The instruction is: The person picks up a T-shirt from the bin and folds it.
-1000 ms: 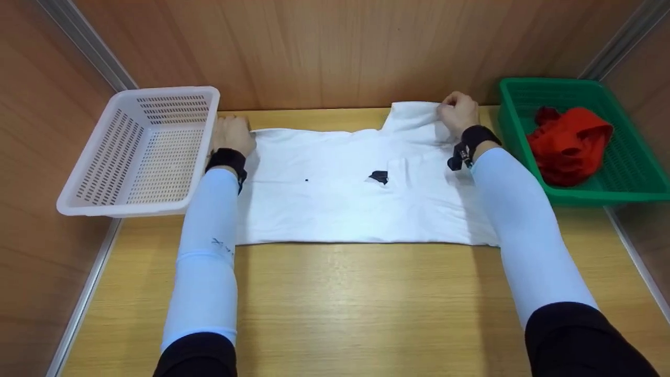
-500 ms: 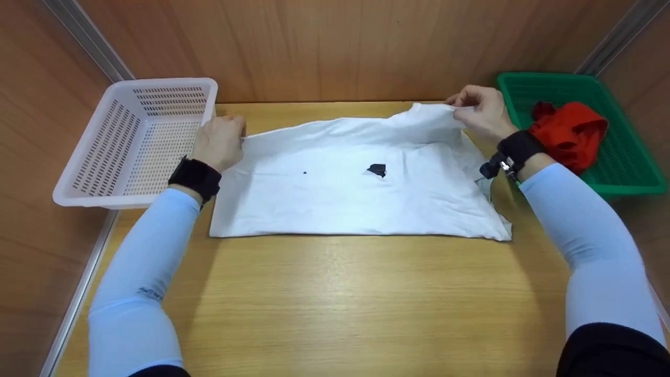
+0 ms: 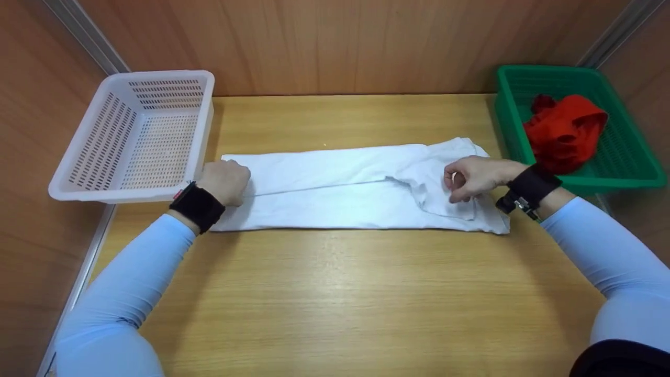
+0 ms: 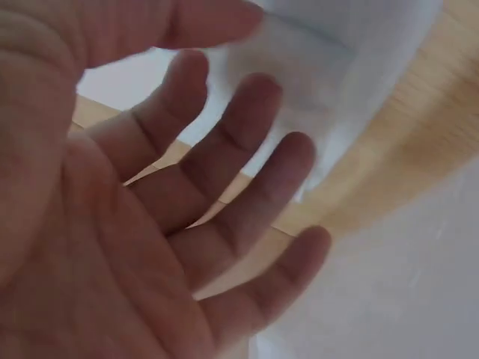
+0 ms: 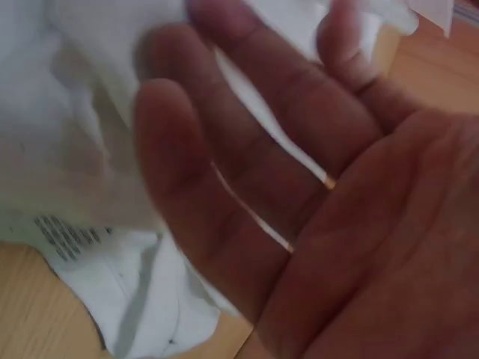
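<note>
A white T-shirt (image 3: 335,204) lies on the table, folded into a long, narrow strip, its upper layer turned down toward the near edge. At its left end is my left hand (image 3: 226,180); in the left wrist view its fingers (image 4: 254,194) are spread and loosely bent, with no cloth pinched. Over the crumpled right end hovers or rests my right hand (image 3: 479,175), whose thumb and fingers stand apart in the right wrist view. Beneath those fingers (image 5: 247,142) the cloth is bunched, and small dark print (image 5: 67,235) shows on it.
To the left stands a white slotted basket (image 3: 196,131), close to my left hand. A green basket (image 3: 581,180) at the right holds red cloth (image 3: 568,133). Wooden panels (image 3: 345,47) enclose the wooden table (image 3: 335,293) at the back and sides.
Both hands have brought the T-shirt's far edge toward me and laid it down, covering the dark patch. The fingers have since let go of the cloth.
</note>
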Motion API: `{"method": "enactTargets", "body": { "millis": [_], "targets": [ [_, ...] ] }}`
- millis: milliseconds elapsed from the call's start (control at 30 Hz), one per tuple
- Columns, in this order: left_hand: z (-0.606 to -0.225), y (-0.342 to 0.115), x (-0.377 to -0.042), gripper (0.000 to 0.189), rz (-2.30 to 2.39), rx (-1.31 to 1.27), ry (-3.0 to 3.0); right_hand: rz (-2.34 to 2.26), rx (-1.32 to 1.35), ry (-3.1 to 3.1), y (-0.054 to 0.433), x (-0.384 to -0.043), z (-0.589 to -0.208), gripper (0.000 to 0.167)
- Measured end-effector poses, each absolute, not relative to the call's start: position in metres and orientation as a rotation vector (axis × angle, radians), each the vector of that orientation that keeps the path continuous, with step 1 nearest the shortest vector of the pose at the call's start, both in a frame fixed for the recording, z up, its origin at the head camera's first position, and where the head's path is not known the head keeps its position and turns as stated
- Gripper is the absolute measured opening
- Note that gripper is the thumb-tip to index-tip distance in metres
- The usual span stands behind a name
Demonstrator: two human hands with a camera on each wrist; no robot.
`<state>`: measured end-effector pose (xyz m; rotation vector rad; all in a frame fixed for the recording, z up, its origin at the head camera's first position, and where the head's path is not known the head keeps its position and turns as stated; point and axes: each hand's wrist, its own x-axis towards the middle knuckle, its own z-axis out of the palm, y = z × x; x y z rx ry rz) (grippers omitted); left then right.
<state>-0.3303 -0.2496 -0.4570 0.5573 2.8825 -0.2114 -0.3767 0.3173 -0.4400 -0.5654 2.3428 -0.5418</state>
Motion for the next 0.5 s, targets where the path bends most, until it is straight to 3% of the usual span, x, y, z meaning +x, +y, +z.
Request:
{"method": "enactTargets", "body": {
  "millis": [167, 267, 367, 500],
  "targets": [
    [-0.465, -0.249, -0.335, 0.012, -0.040, 0.670, 2.916, -0.329, -0.651, 2.753, 0.284, -0.359, -0.457, 0.063],
    [-0.470, -0.251, -0.337, 0.012, 0.009, 0.664, 2.901, -0.213, -0.777, 2.866, 0.260, -0.346, -0.471, 0.073],
    [-0.474, -0.254, -0.339, 0.010, 0.051, 0.639, 2.892, -0.122, -0.943, 2.921, 0.243, -0.339, -0.484, 0.061],
    [-0.477, -0.257, -0.341, 0.017, 0.134, 0.573, 2.886, -0.052, -1.200, 2.917, 0.240, -0.340, -0.491, 0.027]
  ]
}}
